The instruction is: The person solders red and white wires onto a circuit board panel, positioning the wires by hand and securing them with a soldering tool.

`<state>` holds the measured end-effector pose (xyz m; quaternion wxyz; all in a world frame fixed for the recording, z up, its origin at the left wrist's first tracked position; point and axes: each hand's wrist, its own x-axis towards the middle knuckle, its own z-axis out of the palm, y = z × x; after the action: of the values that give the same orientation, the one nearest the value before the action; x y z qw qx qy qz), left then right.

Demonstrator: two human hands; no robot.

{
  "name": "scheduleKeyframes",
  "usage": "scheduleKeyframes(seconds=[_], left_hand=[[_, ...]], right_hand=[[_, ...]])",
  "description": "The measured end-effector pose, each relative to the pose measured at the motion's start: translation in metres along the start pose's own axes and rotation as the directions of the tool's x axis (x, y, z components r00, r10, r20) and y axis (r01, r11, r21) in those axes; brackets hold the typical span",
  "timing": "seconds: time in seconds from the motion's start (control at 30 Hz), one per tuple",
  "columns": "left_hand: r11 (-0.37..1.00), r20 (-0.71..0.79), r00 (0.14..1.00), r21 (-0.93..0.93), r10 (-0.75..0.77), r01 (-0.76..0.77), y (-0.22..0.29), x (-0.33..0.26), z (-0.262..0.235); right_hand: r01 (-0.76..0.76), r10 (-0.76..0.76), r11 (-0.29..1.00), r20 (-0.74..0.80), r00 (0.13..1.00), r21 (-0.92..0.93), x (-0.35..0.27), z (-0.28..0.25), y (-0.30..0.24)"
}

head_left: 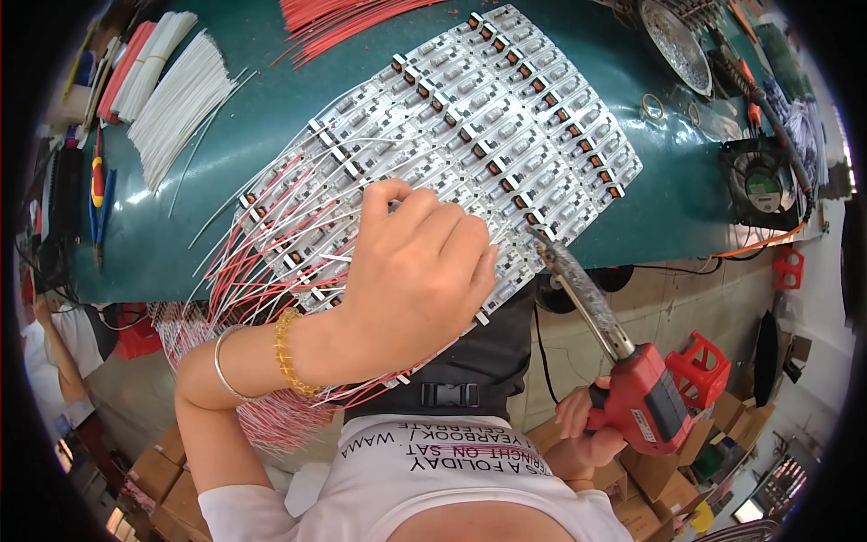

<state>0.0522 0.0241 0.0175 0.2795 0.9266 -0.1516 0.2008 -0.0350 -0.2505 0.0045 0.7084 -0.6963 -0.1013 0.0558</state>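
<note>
A panel of many small white circuit boards [506, 117] with black and orange parts lies across the near edge of the green table. My left hand [415, 262] is over its near part, fingers curled and pressed together; whatever is in the fingertips is hidden under the hand. Red and white wires [262, 244] fan out from the boards on the left, passing beside and under my wrist. In my right hand [582, 429], the fingers are wrapped round the grip of a red soldering gun [646, 397]. Its dark tip reaches the panel's right edge, near my left fingers.
White wire bundles [181, 99] and red wires [348, 23] lie at the back of the green table [253, 117]. Pliers [97, 194] are at the left. A metal dish [675, 45] and a black fan [764, 185] stand right. Another person [59, 348] is at far left.
</note>
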Motion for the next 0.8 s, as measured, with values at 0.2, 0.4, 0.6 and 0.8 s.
scheduleKeyframes(seconds=[0.2,0.4,0.6,0.8], left_hand=[[1.0,0.005,1.0,0.002,-0.003,0.003,0.0,-0.001,0.001],[1.0,-0.002,1.0,0.004,0.011,-0.011,0.001,0.002,0.0],[1.0,-0.002,1.0,0.016,0.01,-0.01,-0.001,-0.002,0.002],[1.0,0.017,1.0,0.008,0.017,-0.017,0.001,0.001,0.0]], right_hand=[[-0.138,0.138,0.99,0.012,0.99,-0.004,-0.003,0.001,0.001],[-0.092,0.092,0.996,-0.058,0.994,0.018,-0.021,-0.015,0.016],[-0.079,0.082,0.996,0.057,0.995,-0.045,0.007,0.005,-0.002],[-0.007,0.007,1.0,-0.013,1.0,0.008,0.011,0.013,-0.004]])
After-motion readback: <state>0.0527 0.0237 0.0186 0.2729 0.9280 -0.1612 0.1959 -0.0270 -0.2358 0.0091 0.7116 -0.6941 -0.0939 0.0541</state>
